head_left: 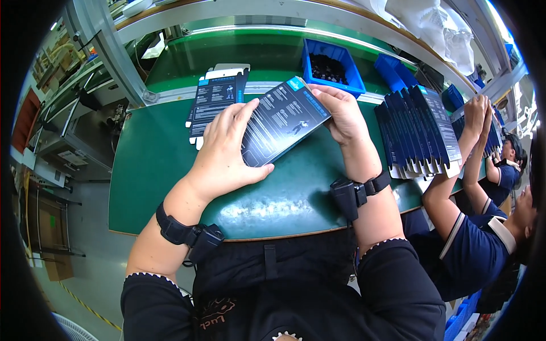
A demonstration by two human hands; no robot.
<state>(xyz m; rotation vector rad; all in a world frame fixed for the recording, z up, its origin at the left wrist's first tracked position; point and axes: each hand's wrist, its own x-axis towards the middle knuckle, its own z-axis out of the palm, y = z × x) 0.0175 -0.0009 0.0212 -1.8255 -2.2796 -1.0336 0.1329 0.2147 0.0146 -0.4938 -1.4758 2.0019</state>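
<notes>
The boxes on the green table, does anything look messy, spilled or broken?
Nothing looks clearly spilled or broken. The row of boxes at the right looks a bit untidy, because white flaps poke out along its near end.

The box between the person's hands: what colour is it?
The box is dark navy with white print and blue accents, clearest in the head view.

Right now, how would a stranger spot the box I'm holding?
Find the green table. Between the cartons lying on the left and the carton row standing on the right is a slanted dark blue box, the only one your right hand grips.
</notes>
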